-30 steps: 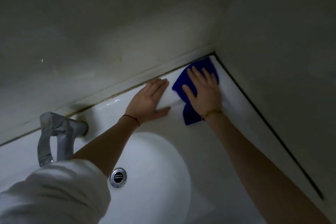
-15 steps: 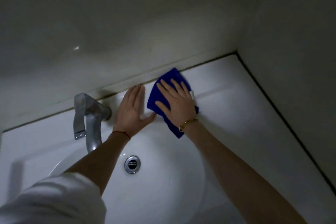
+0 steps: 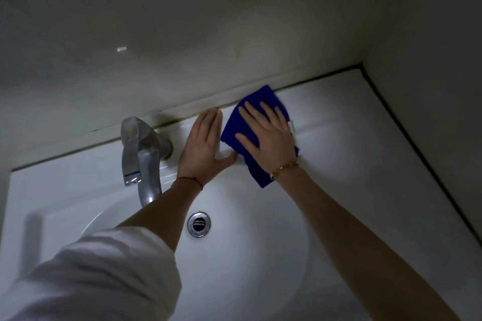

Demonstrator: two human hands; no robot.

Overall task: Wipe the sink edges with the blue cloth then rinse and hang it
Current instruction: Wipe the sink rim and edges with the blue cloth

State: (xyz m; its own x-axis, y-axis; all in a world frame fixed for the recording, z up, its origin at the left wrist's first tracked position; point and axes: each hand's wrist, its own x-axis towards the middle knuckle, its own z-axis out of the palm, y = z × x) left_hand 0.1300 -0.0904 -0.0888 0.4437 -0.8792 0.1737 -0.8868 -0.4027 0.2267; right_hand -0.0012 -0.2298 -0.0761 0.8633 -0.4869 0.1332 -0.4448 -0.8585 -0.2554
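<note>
A blue cloth (image 3: 257,104) lies flat on the back edge of the white sink (image 3: 339,128), just under the wall joint. My right hand (image 3: 266,135) presses down on the cloth with fingers spread; a gold bracelet circles the wrist. My left hand (image 3: 204,148) rests flat on the sink edge right beside the cloth, its thumb touching the cloth's lower left side, and it holds nothing. Part of the cloth is hidden under my right palm.
A chrome tap (image 3: 142,154) stands on the back edge, just left of my left hand. The round basin holds a metal drain (image 3: 199,223). Walls close the sink at the back and on the right, with a dark joint line (image 3: 417,148).
Both hands and the cloth have slid left along the back edge, from the right corner to beside the tap. The view has shifted, showing more of the basin.
</note>
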